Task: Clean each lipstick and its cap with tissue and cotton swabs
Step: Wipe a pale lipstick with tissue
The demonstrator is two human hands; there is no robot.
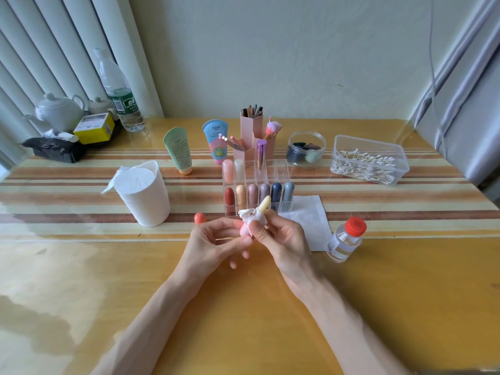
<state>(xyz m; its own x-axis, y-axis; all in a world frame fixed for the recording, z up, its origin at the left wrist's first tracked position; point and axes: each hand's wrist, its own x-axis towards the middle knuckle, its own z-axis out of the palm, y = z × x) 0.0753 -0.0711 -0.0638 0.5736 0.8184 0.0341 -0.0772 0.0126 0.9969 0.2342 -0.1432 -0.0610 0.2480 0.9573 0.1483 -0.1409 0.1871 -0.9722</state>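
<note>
I see the pale pink plastic lipstick tube [244,230] w/ its soft yellowish bullet [265,203] wound out, held over the glossy yellow table [243,307], just in front of the clear acrylic organiser [284,182] of other lipsticks. Left hand [213,239] has fingers curled round the tube's base. Right hand [281,234] pinches a crumpled white tissue [249,215] round the tube's neck, under the bullet.

My read: tube is light, stiff, smooth, prob. slippery, so grip the base firmly. Bullet is waxy & fragile, smears or snaps if squeezed, so wipe around it w/ light pressure only. The orange-red rounded cap [200,218] stands on the table beside the left hand; it's small & likely tips easily.
</note>
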